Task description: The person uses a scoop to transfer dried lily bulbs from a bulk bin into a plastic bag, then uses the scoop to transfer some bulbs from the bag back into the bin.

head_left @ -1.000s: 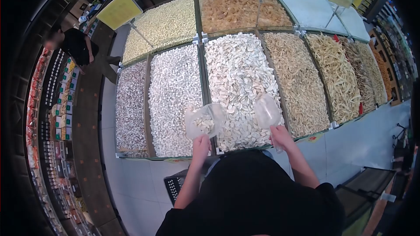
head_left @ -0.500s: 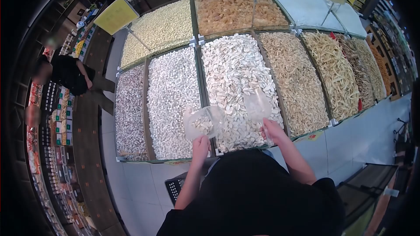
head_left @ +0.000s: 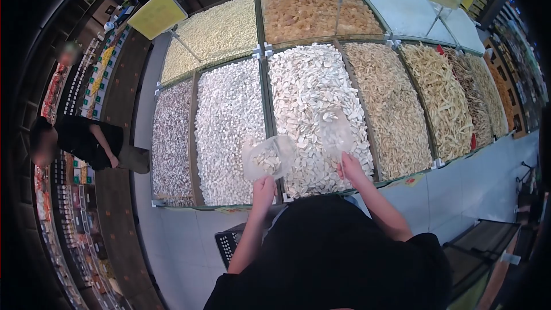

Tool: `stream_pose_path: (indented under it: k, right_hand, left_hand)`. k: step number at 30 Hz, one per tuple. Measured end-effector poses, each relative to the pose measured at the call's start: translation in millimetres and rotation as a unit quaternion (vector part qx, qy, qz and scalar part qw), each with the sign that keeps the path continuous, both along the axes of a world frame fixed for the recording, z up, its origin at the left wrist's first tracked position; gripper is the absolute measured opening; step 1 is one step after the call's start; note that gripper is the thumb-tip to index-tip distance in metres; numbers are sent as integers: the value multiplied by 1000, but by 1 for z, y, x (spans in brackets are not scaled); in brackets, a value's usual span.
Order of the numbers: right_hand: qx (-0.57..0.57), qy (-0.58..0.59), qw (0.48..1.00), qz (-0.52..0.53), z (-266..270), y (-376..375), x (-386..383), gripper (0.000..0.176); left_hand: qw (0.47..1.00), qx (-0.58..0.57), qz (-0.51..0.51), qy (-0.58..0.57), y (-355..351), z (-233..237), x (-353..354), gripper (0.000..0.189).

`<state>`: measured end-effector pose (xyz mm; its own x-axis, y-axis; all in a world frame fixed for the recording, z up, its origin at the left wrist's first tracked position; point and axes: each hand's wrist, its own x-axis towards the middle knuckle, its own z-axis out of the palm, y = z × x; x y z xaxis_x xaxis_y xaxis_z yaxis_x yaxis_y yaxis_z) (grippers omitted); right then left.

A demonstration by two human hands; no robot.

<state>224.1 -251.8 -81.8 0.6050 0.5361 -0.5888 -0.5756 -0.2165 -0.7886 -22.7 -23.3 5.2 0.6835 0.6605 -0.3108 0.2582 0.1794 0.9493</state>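
My left hand (head_left: 264, 189) is closed on the near edge of a clear plastic bag (head_left: 252, 165), with some pale flakes visible inside it. The bag is above the divider between a bin of small white pieces (head_left: 227, 103) and a bin of white flakes (head_left: 307, 74), which look like dried lily bulb. In my right hand (head_left: 351, 169) is a translucent plastic scoop (head_left: 337, 140), gripped at its near end. Several flakes lie at the scoop's far end, over the middle of the flake bin.
Shrivelled tan goods (head_left: 387, 97) and pale strips (head_left: 439, 92) fill bins to the right. Amber lumps (head_left: 315, 14) lie in a bin behind. A yellow sign (head_left: 158, 14) rises at back left. Another person (head_left: 92, 140) stands in the left aisle near shelves.
My right hand and the scoop have shifted slightly left, and flakes now show at the scoop's far end. My left hand and bag stay nearly still. The other person appears lower in view.
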Motion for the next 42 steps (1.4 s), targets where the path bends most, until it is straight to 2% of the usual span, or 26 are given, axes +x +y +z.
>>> stream_pose_path:
  k: [8, 12, 20, 24, 28, 30, 33, 36, 39, 42]
  right_hand:
    - [-28, -19, 999, 15, 43, -16, -4, 36]
    - [-14, 6, 999, 48, 107, -25, -3, 35]
    - [-37, 26, 951, 307, 214, -28, 15, 37]
    - [-37, -4, 912, 409, 218, -1, 13, 41]
    - [-113, -137, 862, 475, 218, 44, -8, 42]
    - [-161, -243, 808, 512, 229, 67, -22, 40]
    - [-172, -504, 692, 487, 214, 81, -44, 39]
    - [-201, -519, 688, 465, 224, 85, -53, 40]
    - [-179, -543, 699, 429, 225, 76, -50, 41]
    - [-183, -519, 724, 416, 239, 62, -40, 32]
  left_hand:
    - [999, -38, 10, -3, -1, 5, 1, 33]
    - [1000, -8, 0, 23, 0, 10, 3, 37]
    - [1000, -5, 1, -5, 6, -3, 5, 35]
    - [1000, -10, -1, 11, 5, 7, 6, 35]
    - [1000, -2, 1, 18, 4, 5, 3, 34]
    - [1000, -3, 6, 17, 2, 3, 0, 34]
    - [1000, -1, 6, 20, 0, 7, -2, 33]
    - [1000, 7, 7, 17, 0, 3, -5, 32]
    - [1000, 0, -3, 9, 2, -1, -8, 31]
    - [1000, -10, 1, 5, -1, 1, -5, 30]
